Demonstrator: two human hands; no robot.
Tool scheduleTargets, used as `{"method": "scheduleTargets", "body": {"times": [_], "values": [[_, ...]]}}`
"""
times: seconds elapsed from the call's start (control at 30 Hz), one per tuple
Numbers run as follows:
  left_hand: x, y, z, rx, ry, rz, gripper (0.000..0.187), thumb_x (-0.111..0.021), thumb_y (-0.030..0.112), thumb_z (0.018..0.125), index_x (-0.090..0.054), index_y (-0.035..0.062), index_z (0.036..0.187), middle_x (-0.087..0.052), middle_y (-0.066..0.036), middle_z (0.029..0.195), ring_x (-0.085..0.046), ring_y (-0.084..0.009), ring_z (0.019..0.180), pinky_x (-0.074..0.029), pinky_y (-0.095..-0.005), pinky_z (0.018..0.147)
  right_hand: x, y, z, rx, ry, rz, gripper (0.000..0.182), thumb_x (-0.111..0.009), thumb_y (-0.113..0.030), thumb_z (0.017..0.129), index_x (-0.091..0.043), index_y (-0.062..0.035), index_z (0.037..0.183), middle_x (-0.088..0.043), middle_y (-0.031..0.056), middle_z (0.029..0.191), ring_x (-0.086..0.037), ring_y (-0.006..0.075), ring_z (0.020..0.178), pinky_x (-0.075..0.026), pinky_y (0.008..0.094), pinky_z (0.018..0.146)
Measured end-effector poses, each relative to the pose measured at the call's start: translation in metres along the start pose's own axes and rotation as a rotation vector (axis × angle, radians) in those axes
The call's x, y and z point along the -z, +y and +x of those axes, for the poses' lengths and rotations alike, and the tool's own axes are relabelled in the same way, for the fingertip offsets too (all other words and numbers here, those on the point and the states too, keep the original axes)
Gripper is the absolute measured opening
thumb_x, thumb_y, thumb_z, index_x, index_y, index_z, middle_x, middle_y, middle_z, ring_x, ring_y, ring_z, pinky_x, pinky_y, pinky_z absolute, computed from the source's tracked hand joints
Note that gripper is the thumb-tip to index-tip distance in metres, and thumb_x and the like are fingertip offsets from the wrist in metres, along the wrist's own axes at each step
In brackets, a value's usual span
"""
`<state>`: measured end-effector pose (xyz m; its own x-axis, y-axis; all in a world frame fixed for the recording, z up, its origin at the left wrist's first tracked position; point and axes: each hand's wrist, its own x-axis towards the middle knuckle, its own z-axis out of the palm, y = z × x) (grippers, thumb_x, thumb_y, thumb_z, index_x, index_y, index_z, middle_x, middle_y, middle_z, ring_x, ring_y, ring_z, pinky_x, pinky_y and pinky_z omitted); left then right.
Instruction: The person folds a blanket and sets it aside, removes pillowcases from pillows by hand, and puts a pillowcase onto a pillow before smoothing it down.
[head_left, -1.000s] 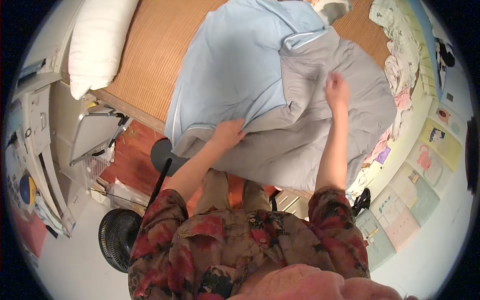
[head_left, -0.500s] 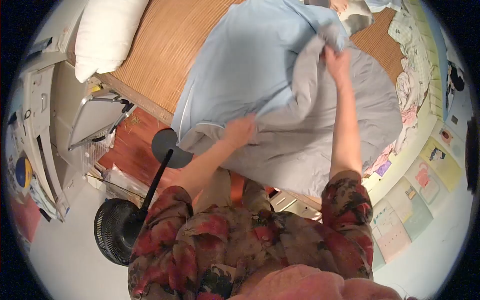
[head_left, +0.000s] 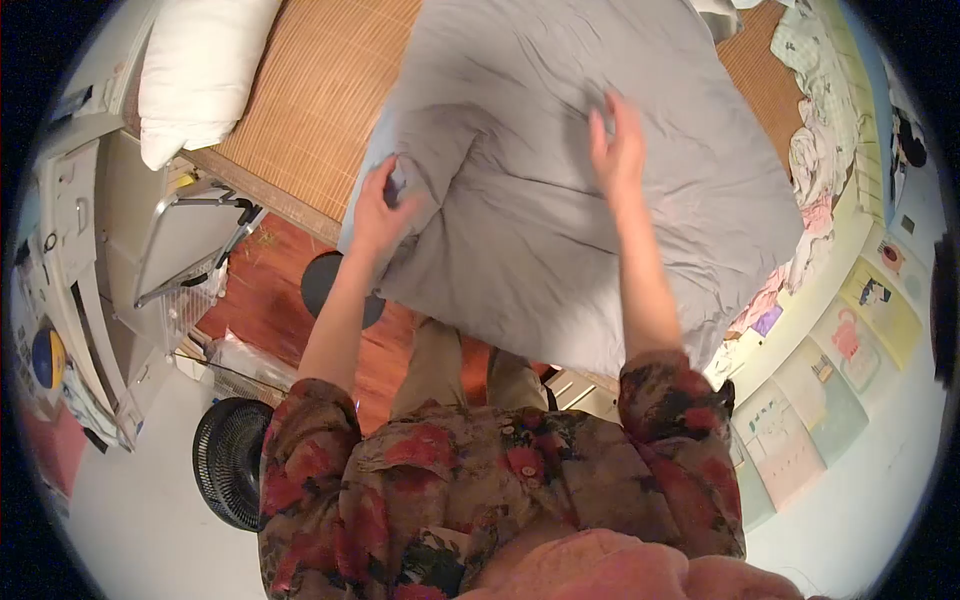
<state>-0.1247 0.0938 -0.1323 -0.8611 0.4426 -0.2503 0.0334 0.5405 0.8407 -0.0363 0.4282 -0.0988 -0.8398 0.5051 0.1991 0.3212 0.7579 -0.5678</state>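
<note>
A grey quilt (head_left: 560, 230) lies spread over the bed in front of me, wrinkled, with a raised fold on its left part. Its light blue side shows as a narrow strip along the left edge. My left hand (head_left: 380, 210) is at that left edge beside the raised fold, thumb and fingers apart; whether it touches the cloth is hard to tell. Over the middle right of the quilt is my right hand (head_left: 620, 150), fingers spread and slightly blurred, with nothing in it.
A white pillow (head_left: 205, 75) rests on the bamboo mat (head_left: 320, 90) at the left. Crumpled patterned cloths (head_left: 815, 150) line the bed's right side. On the floor side stand a black fan (head_left: 235, 465) and a folded metal-framed chair (head_left: 190, 240).
The grey side now covers most of the light blue side that was showing. Both hands have let go of the folded edge; the left moved left and up, the right slightly left and down.
</note>
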Motion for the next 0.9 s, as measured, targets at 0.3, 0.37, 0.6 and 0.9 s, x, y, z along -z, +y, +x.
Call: {"method": "scheduleTargets", "body": {"times": [0.3, 0.37, 0.6, 0.9], "values": [[0.050, -0.126, -0.054, 0.213, -0.139, 0.141, 0.049, -0.068, 0.016, 0.076, -0.052, 0.0037, 0.121, -0.063, -0.020, 0.103, -0.062, -0.0314, 0.092, -0.048, -0.0409, 0.084, 0.064, 0.051, -0.282, -0.317, -0.078, -0.265, 0.039, -0.059, -0.010, 0.084, -0.051, -0.0017, 0.121, -0.052, 0.0202, 0.117, -0.049, 0.0362, 0.107, -0.040, 0.0416, 0.092], [0.071, -0.143, -0.050, 0.346, -0.143, 0.126, 0.048, -0.068, 0.017, 0.077, -0.052, 0.0036, 0.121, -0.062, -0.021, 0.106, -0.061, -0.0295, 0.096, -0.047, -0.0399, 0.086, 0.093, 0.063, -0.313, -0.376, -0.067, -0.358, 0.038, -0.061, -0.011, 0.083, -0.052, -0.0015, 0.119, -0.053, 0.0203, 0.114, -0.053, 0.0336, 0.102, -0.043, 0.0393, 0.088], [0.013, -0.157, -0.150, 0.633, 0.259, -0.207, 0.078, -0.065, 0.050, 0.080, -0.036, 0.0065, 0.137, -0.045, -0.018, 0.133, -0.045, -0.0296, 0.120, -0.038, -0.0407, 0.098, 0.158, 0.143, -0.523, -1.281, 0.013, -0.060, 0.036, -0.061, -0.026, 0.086, -0.055, -0.0017, 0.112, -0.058, 0.0196, 0.103, -0.060, 0.0226, 0.088, -0.050, 0.0348, 0.070], [-0.099, -0.104, -0.212, 1.073, 0.033, -0.926, 0.074, -0.044, 0.066, 0.085, -0.036, 0.0156, 0.139, -0.035, -0.008, 0.143, -0.037, -0.0308, 0.128, -0.034, -0.0520, 0.102, 0.157, 0.183, -0.632, -1.695, 0.839, 0.915, 0.065, -0.060, -0.052, 0.084, -0.046, -0.0003, 0.121, -0.055, 0.0144, 0.116, -0.057, 0.0285, 0.101, -0.050, 0.0453, 0.076]]}}
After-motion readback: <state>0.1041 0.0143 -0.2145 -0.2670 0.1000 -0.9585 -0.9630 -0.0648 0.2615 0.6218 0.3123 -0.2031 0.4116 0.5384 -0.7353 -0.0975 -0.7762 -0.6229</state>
